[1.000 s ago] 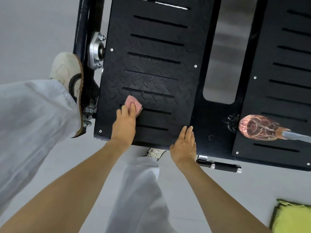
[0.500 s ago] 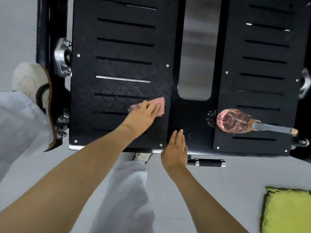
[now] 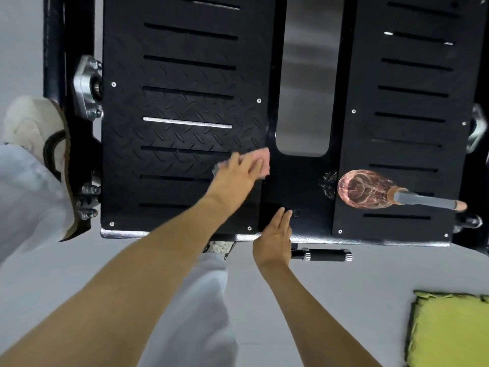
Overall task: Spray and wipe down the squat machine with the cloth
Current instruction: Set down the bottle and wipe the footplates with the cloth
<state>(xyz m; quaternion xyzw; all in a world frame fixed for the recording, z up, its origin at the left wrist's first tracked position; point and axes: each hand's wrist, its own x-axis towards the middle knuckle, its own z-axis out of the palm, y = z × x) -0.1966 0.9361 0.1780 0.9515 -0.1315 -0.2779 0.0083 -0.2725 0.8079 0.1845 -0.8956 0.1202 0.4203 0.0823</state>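
We see the left hand [image 3: 235, 173] lying flat on the pink cloth [image 3: 260, 158], fingers stretched out and pressing it down rather than curled round it, so its grip is released, and the hand is a little blurred. The cloth is on the squat machine [image 3: 185, 107], at the inner edge of the left ribbed footplate. That puts it to the left of the spray bottle [image 3: 367, 189], with the plain black middle strip between them. The right hand [image 3: 274, 238] is also unclenched and holds nothing. Its straight fingers rest on the near rim of the platform, below and left of the bottle and clear of it. The bottle itself, clear pink with a grey nozzle pointing right, sits on the right footplate, untouched by either hand. Both footplates are black diamond-tread metal cut with long slots, and a rounded opening above and left of the bottle shows brushed steel. Just below the bottle, under the platform rim, a short black handle [image 3: 326, 255] with silver ends sticks out. Well to the left of the bottle, past the left footplate, a pale shoe [image 3: 29, 123] stands beside a bolted silver bracket [image 3: 88, 86]. The floor [image 3: 344, 300] is smooth light grey, and a yellow-green pad [image 3: 449, 332] lies on it below and right of the bottle.
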